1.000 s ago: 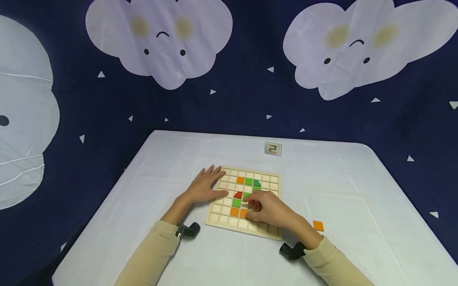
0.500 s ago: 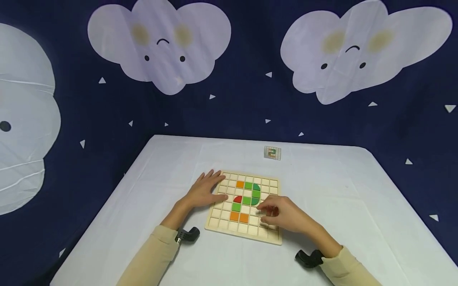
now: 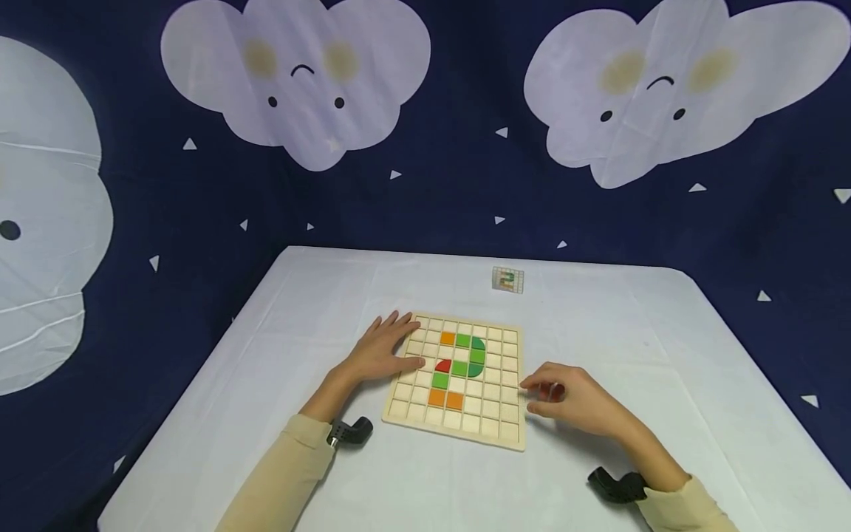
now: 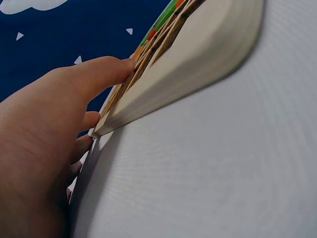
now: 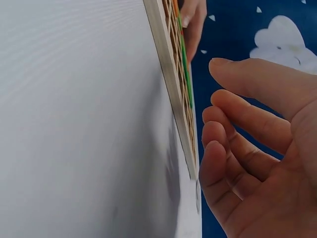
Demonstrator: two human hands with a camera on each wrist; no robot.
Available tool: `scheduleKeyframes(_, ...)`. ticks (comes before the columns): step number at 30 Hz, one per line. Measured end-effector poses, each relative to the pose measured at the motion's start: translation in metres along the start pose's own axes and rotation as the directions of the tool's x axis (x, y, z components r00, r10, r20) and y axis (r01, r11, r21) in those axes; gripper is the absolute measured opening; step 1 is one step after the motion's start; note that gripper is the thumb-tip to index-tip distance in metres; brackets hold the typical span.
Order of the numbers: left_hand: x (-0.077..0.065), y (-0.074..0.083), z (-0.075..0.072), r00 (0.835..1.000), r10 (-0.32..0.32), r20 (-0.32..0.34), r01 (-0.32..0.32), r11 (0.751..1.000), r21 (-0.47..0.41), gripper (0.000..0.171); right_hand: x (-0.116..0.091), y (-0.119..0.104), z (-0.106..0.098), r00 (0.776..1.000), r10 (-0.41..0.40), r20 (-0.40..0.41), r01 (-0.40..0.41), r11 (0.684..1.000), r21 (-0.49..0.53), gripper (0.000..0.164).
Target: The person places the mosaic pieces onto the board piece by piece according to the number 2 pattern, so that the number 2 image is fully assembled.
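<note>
A wooden grid board [image 3: 490,428] lies flat on the white-covered table. Colored tiles sit in its cells: orange squares [image 3: 436,397], green squares [image 3: 459,369], dark green rounded pieces [image 3: 476,369] and a red quarter-round [image 3: 443,366]. My left hand [image 3: 379,353] rests on the board's left edge, fingers spread and thumb over the near cells; the left wrist view shows the thumb touching the top. Off the board's right edge hovers my right hand [image 3: 572,397], fingers loosely bent. In the right wrist view there is a gap between thumb and fingers, with nothing held.
A small pattern card [image 3: 508,280] with a colored figure on a grid stands at the back of the table [image 3: 372,281]. Dark blue cloth with cloud shapes [image 3: 295,89] hangs behind it. Black wrist devices [image 3: 618,486] are worn on both arms.
My right hand has left the tiles near the board's middle and moved right, past the edge. The loose orange tile seen earlier at right is now hidden. My left hand stays put.
</note>
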State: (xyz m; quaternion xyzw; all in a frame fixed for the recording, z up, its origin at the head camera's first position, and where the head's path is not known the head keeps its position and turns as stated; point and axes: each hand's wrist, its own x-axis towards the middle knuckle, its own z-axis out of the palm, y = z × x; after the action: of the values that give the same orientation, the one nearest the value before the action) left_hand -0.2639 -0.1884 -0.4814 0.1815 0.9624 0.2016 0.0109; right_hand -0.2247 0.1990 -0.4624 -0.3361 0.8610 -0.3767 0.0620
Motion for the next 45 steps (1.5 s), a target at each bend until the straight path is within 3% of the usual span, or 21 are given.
scheduleKeyframes(15,0.001,0.000,0.000,1.000,-0.009,0.002,0.009,1.000,-0.007,0.085,-0.037,0.011,-0.027,0.991,0.096,-0.091,-0.099,0.995,-0.032,0.029)
scheduleKeyframes(25,0.001,-0.001,0.002,1.000,-0.011,0.001,0.011,1.000,-0.008,0.086,-0.060,0.024,-0.037,0.988,0.104,-0.110,-0.108,0.994,-0.030,0.031)
scheduleKeyframes(36,0.001,-0.001,0.001,1.000,-0.009,-0.001,0.009,1.000,-0.008,0.085,-0.070,0.035,-0.035,0.990,0.137,-0.034,-0.138,0.990,-0.021,0.038)
scheduleKeyframes(45,0.002,-0.001,0.002,1.000,-0.009,-0.001,0.009,1.000,0.001,0.085,-0.071,0.040,-0.033,0.993,0.118,-0.027,-0.118,0.993,-0.018,0.029)
